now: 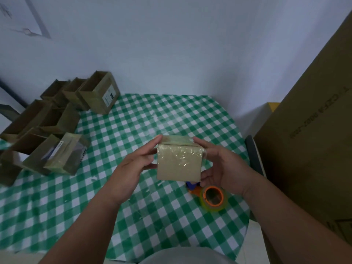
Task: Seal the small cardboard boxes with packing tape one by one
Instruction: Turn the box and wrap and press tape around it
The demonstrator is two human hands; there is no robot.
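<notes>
A small cardboard box (179,161) is held above the table between both hands, its near face and top covered in shiny clear tape. My left hand (133,166) grips its left side, fingers reaching to the top edge. My right hand (222,168) grips its right side, thumb on the top corner and fingers under the bottom. A roll of packing tape (214,198) with an orange core lies on the table just below my right hand, next to a blue and orange tool (193,187) partly hidden by the box.
Several open small cardboard boxes (57,119) crowd the table's far left. The table wears a green and white checked cloth (133,216). A large cardboard carton (314,149) stands at the right, beside a dark chair back (253,155). A white wall lies behind.
</notes>
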